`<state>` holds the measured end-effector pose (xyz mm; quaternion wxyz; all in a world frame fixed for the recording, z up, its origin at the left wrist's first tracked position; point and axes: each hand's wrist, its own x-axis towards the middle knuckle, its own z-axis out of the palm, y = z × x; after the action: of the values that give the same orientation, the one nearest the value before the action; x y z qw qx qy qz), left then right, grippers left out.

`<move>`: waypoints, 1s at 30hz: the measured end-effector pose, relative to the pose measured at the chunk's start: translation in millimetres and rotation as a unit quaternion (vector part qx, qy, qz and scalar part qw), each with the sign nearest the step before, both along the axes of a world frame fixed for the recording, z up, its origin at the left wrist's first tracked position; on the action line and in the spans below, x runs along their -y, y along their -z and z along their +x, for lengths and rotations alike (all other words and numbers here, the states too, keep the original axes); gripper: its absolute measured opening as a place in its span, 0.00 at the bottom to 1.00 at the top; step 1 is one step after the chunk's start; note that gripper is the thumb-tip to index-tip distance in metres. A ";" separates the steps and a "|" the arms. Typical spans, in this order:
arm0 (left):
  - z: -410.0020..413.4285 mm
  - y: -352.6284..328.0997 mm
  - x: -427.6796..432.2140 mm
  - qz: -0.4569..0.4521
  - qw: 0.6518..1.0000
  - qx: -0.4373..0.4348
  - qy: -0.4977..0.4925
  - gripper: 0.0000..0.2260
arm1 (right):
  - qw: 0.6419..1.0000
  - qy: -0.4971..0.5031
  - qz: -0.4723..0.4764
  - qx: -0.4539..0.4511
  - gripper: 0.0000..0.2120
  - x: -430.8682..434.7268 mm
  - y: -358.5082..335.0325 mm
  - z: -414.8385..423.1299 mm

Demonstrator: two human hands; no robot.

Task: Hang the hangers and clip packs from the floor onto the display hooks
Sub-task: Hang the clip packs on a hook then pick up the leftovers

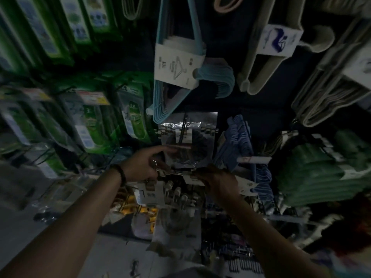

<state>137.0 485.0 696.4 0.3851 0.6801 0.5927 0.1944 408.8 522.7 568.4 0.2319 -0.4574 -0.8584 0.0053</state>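
The view is dark and blurred. A clear plastic clip pack with a white header card hangs on a black display hook at the centre of the wall. My left hand grips the pack's left side, fingers stretched across its front. My right hand holds the lower right edge, where a row of metal clips shows. More clip packs hang just below my hands. A bundle of light blue hangers with a white paper band hangs above the pack.
Green packaged goods fill the hooks to the left. Beige hangers and grey-white hangers hang upper right, blue hangers and green hangers to the right. Yellow items and more packs lie lower down near the pale floor.
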 end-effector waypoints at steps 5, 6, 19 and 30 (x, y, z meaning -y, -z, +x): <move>-7.2 -21.6 -3.3 0.065 0.994 -0.058 0.066 0.46 | 0.999 0.008 0.036 0.035 0.19 -2.5 -5.8 -7.9; -6.5 -24.1 -3.4 0.068 0.991 -0.083 0.074 0.47 | 0.998 0.004 0.042 0.048 0.21 -5.8 -7.0 -8.8; -13.7 -18.4 -22.8 0.089 0.963 -0.241 0.075 0.55 | 0.979 -0.032 0.195 0.046 0.24 -62.2 -2.6 -29.7; -12.2 -12.2 -22.0 0.101 0.963 -0.241 0.064 0.53 | 0.980 -0.019 0.193 0.050 0.18 -90.2 0.7 -35.3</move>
<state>124.8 507.1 708.6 0.1724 0.7788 0.6003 0.0587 373.5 613.0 567.8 0.2728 -0.3871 -0.8624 -0.1789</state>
